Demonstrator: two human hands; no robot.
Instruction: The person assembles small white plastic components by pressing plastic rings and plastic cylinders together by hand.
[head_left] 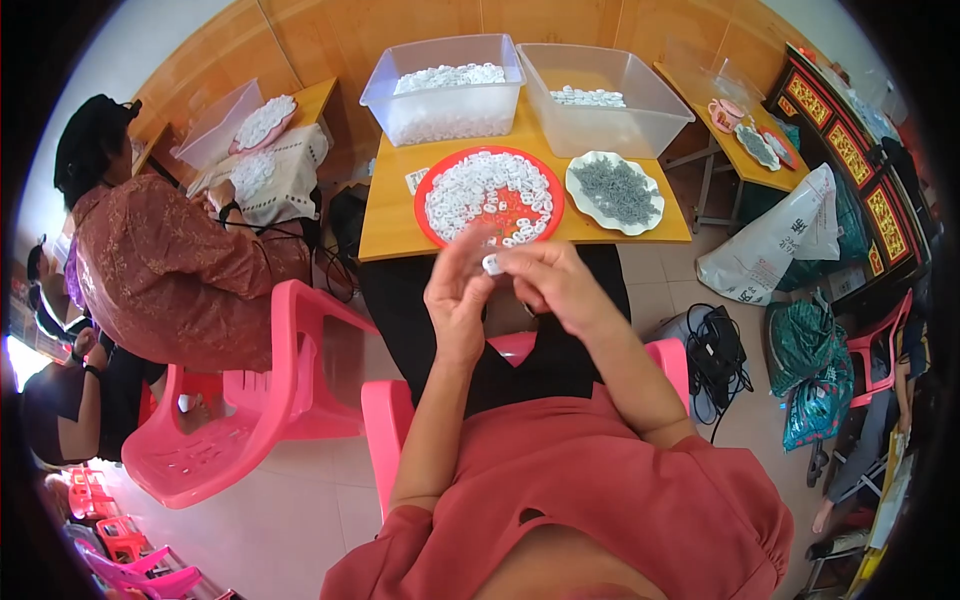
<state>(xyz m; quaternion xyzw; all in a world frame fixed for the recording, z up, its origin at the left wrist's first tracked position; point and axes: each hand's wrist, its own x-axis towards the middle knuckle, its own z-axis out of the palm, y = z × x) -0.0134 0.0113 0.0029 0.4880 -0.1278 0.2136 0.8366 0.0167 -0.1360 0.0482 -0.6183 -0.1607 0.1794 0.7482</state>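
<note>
Above my lap, in front of the table edge, my two hands come close together. My right hand (552, 285) is closed, pinching a small white plastic piece (491, 264) between thumb and fingers. On the other side of that piece is my left hand (457, 300), its fingers curved and blurred; whether they grip it I cannot make out. Just beyond, a red round tray (559, 205) bears many similar white pieces, with a few tiny bits on its bare part. To its right, a white scalloped plate (648, 219) is heaped with small grey parts (615, 192).
Two clear plastic bins (375, 97) (655, 110) with white pieces stand at the back of the wooden table (393, 220). At left, another person (170, 260) sits by a pink chair (215, 445). A white sack (770, 240) and coiled black cables (715, 350) lie at right.
</note>
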